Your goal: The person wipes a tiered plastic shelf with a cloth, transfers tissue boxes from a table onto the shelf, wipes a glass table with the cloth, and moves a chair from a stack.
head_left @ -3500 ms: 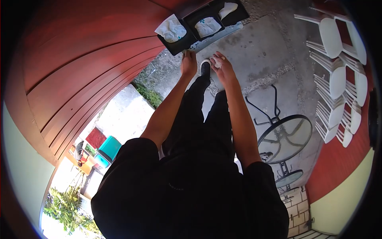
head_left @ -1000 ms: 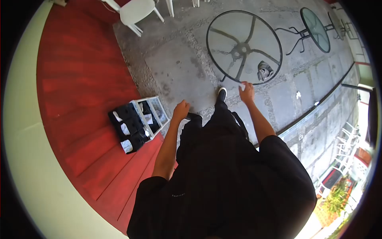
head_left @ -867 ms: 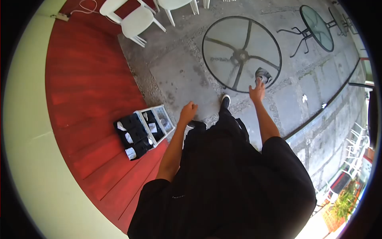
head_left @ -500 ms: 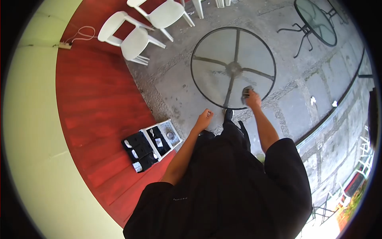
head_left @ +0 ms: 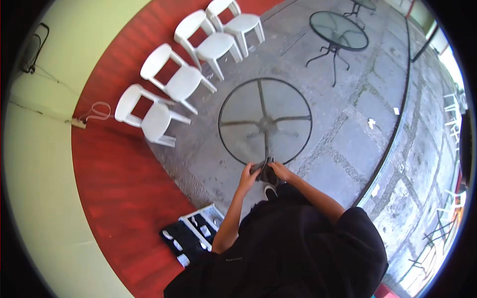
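My left hand (head_left: 249,176) and my right hand (head_left: 281,171) are close together at the near edge of a round glass table (head_left: 243,102) with a dark rim. Between them hangs a dark grey cloth (head_left: 269,175), gripped on one side by each hand. It looks folded or bunched, and my fingers partly cover it. Through the glass show the table's dark crossed supports. Just below the cloth, one of my shoes (head_left: 270,191) is visible on the floor.
White plastic chairs (head_left: 156,121) line the red wall band (head_left: 114,184) on the left. Near my left elbow lies a white crate (head_left: 213,213) with black items (head_left: 176,238). Another glass table (head_left: 338,32) stands farther back. Paper scraps (head_left: 371,123) lie on the floor.
My right hand has brought the cloth from the tabletop to the near edge. My left hand has come over and taken hold of it too. The view has tilted up, showing more chairs.
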### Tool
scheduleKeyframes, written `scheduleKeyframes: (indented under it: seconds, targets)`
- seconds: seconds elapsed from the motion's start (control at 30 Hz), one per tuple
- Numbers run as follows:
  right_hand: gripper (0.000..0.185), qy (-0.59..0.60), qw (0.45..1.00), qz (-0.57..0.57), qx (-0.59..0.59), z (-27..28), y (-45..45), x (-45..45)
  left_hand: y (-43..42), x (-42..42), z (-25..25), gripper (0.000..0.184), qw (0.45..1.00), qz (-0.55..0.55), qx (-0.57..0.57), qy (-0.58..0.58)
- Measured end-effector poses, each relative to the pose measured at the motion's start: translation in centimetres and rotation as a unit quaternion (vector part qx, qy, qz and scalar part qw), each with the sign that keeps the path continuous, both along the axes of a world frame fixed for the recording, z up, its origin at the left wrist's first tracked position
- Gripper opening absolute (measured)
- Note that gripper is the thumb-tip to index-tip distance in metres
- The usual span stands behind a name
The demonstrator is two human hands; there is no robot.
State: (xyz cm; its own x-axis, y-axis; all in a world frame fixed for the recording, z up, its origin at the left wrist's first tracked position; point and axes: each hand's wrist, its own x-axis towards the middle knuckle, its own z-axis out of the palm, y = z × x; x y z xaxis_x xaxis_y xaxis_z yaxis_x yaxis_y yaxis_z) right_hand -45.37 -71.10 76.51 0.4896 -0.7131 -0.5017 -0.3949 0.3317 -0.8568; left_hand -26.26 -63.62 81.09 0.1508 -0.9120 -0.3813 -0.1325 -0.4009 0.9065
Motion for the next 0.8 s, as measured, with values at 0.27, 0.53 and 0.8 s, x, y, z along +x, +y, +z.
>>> scheduleKeyframes:
  seconds: [0.27,0.53,0.8]
  targets:
    - [0.039,0.062,0.986,0.017,-0.154,11.6,3.4,-8.4,4.4,-2.1,3.3,0.022,0.996,0.069,-0.041,-0.041]
    - [0.031,0.071,0.937,0.048,-0.34,14.2,3.1,-16.3,1.3,-8.8,9.2,0.022,0.927,0.21,0.011,0.31]
    - [0.041,0.077,0.949,-0.053,-0.303,17.3,-2.2,-34.1,-8.6,-25.5,6.0,0.032,0.948,0.219,0.04,0.229]
